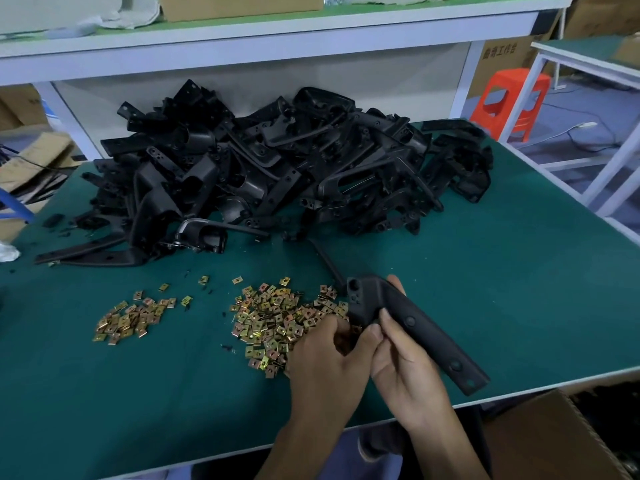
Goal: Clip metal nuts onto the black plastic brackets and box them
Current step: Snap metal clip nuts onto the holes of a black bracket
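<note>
My right hand (401, 362) grips a long black plastic bracket (426, 334) by its bent end, its flat arm pointing toward the table's front right edge. My left hand (325, 355) has its fingers curled at the edge of the big pile of brass-coloured metal nuts (277, 320), right beside the bracket's lower end; a nut seems pinched there but the fingers hide it. A smaller pile of nuts (128, 317) lies to the left. A large heap of black brackets (270, 164) fills the back of the green table (502, 271).
An open cardboard box (547, 434) stands below the table's front right corner. A white shelf (242, 36) runs over the back of the table. An orange stool (509, 98) and a second bench stand to the right. More cardboard boxes sit at the left.
</note>
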